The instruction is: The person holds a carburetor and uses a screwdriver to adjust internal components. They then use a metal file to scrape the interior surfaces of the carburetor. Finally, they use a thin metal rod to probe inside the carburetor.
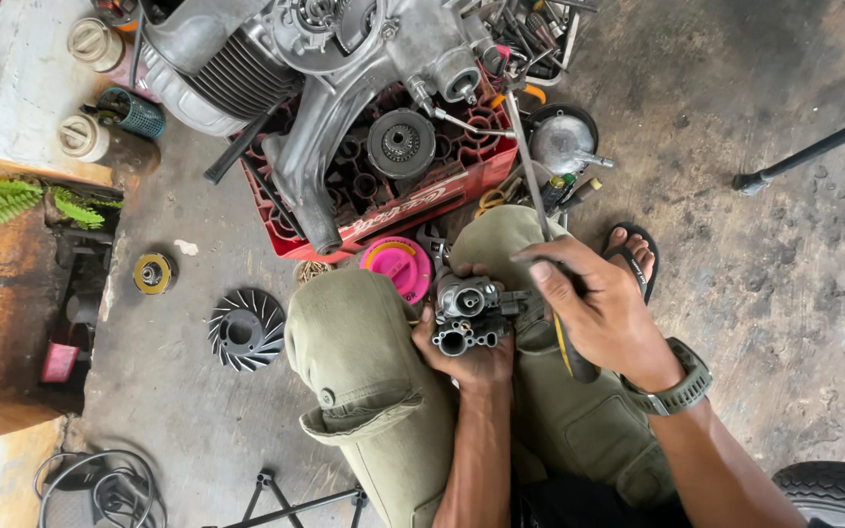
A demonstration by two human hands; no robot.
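left hand (471, 357): closed around a small grey carburetor (468, 315), held from below, over the lap between the knees
right hand (599, 313): closed on a long screwdriver (532, 176), yellow-black handle in the palm, shaft running up and away from the hand; fingertips touch the carburetor's right side; grey watch (679, 391) on the wrist
carburetor: upright in the left hand, round openings facing the camera
floor (755, 274): bare grey concrete, oil-stained and dark, darkest beyond the right hand
crate (383, 196): red plastic, just beyond both hands, parts lying in it
engine (325, 59): silver finned motor block resting on the crate, far side from the hands
pink cap (398, 266): round, on the floor just left of the left hand, against the crate
fan wheel (246, 330): black, bladed, flat on the floor, well left of the left hand
tools (530, 34): loose pile beyond the right hand, beside a round metal cover (561, 142)
sandal (635, 256): black, on the foot, just beyond the right hand
tyre (838, 494): black, near edge, right of the right arm
wall edge (2, 293): orange-brown, far left, green fern (22, 196) above it
legs: olive trousers (374, 372), seated low
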